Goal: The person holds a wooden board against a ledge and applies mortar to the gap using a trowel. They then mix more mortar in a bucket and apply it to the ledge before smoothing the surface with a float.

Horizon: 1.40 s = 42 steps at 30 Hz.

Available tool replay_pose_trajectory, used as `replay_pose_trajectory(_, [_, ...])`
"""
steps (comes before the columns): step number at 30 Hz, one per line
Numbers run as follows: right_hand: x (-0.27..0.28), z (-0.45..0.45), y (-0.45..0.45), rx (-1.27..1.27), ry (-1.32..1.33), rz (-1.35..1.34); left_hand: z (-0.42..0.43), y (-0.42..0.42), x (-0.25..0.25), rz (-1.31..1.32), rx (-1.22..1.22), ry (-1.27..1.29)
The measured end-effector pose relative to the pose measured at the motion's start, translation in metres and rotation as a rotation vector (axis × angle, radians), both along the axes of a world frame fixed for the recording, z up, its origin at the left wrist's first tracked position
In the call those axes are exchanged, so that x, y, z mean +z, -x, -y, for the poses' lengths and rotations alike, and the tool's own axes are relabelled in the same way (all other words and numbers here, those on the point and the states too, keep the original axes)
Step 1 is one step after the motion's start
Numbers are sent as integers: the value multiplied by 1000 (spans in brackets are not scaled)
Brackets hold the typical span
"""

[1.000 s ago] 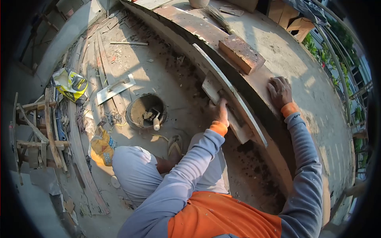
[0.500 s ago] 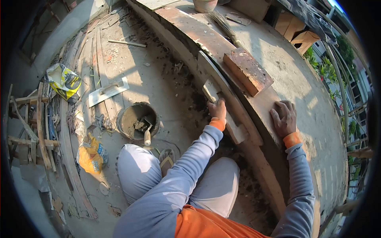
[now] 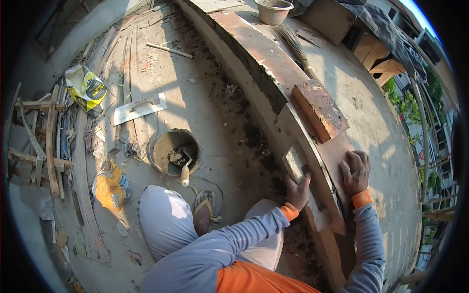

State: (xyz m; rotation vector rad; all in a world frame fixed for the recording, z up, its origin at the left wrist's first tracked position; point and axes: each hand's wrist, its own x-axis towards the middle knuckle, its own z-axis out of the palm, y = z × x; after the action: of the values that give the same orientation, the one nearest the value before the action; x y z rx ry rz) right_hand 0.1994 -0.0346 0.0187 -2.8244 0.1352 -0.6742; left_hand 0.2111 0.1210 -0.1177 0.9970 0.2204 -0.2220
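My left hand (image 3: 297, 193) is closed around the handle of a long wooden float (image 3: 304, 136), whose board lies along the side of a low mortar-covered ledge (image 3: 244, 63). Part of the handle is hidden by my fingers. On top of the ledge rests my right hand (image 3: 356, 175), fingers apart and bent, close to the float's upper edge. A reddish brick block (image 3: 320, 111) sits on the ledge just beyond it. To the left stands a bucket (image 3: 159, 151) with some mortar inside and a pointing trowel (image 3: 185, 173) leaning at its rim.
A flat steel trowel (image 3: 128, 115) lies on boards at the left, near a yellow-and-black bag (image 3: 85, 90) and an orange bag (image 3: 111, 188). Scrap wood (image 3: 50, 141) is piled farther left. Beyond the ledge are a broom (image 3: 295, 46) and a pale bucket (image 3: 273, 12).
My left hand has slid the long wooden float along the ledge toward my body. My right hand stays on the ledge top. The whole view has shifted slightly.
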Motion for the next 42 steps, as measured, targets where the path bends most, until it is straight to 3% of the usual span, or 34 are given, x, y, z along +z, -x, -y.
replay_pose_trajectory(3, [4, -4, -4, -12, 13, -20, -19, -98, 5, 80, 139, -49])
replay_pose_trajectory(6, [7, -6, -4, -23, 4, -44, -46, -210, 1, 22, 118, -144])
replay_pose_trajectory(10, [4, -6, -3, -16, 4, -42, -76, -275, 15, -40, 6, -199])
replay_pose_trajectory(13, [1, -4, 0, -15, 18, -31, -65, -249, 2, -5, 25, -191])
replay_pose_trajectory(16, [2, 1, 0, 5, -9, -27, -44, -130, 16, -8, -57, -189])
replay_pose_trajectory(18, [1, 1, -1, 19, -46, -28, -14, -40, -3, 21, -30, -255])
replay_pose_trajectory(19, [1, 2, -1, 17, -72, -25, -7, -5, -10, 71, -70, -110])
replay_pose_trajectory(20, [1, 3, 0, 10, -95, -24, -9, 14, 3, -57, -123, 6])
replay_pose_trajectory(21, [1, 3, 0, 10, -87, -13, -8, 16, 1, -28, -83, 9])
replay_pose_trajectory(24, [-2, 6, -2, 9, -68, -21, -11, -33, 4, -26, 28, -50])
replay_pose_trajectory(27, [-1, 3, -7, -1, -62, -32, -39, -142, 26, 6, 86, -84])
replay_pose_trajectory(31, [2, -1, -9, -24, -38, -54, -74, -289, 18, -42, 85, -132])
replay_pose_trajectory(34, [1, -1, -8, -18, -28, -67, -85, -356, -31, -19, 88, -274])
replay_pose_trajectory(36, [-1, 2, -7, -27, -3, -58, -77, -324, -32, 27, 62, -197])
replay_pose_trajectory(39, [0, -1, -5, -27, -8, -79, -52, -186, -16, -2, -31, -178])
replay_pose_trajectory(40, [0, 1, -4, -22, -7, -86, -46, -127, 0, -33, -105, -278])
replay_pose_trajectory(42, [0, -1, -6, 4, -7, -79, -16, -22, -20, 30, -77, -147])
